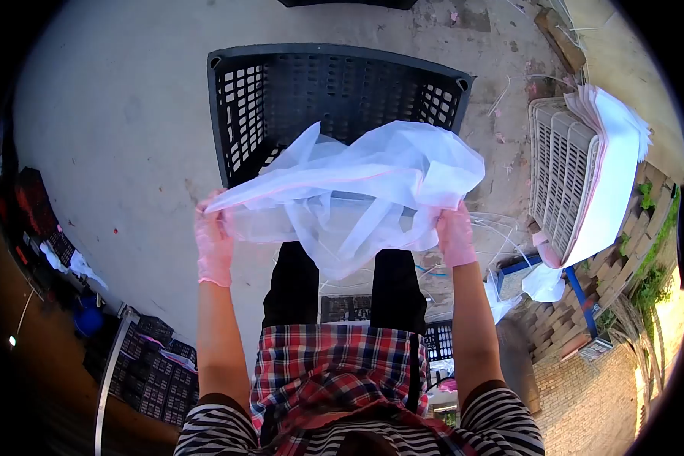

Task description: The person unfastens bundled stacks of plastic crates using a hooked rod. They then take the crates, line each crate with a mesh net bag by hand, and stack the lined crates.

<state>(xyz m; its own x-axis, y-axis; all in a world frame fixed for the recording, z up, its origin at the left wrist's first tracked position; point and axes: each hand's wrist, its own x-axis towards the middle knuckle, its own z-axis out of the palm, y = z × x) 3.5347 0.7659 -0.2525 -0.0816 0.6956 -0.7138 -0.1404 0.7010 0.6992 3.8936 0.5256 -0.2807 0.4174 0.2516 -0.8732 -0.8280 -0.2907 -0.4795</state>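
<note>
our left hand [214, 245] and right hand [456, 237], pink-gloved, gripping crumpled, translucent white film [391, 156], perforated black plastic crate [319, 85] beyond

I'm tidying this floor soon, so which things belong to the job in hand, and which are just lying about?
With the job:
translucent white sheet, held by left hand and right hand
black crate partly behind it
pink-edged sheets by the pale crate, probably

Apparently just lying about:
brown block
crumpled white piece
blue object, too dark to identify
</note>
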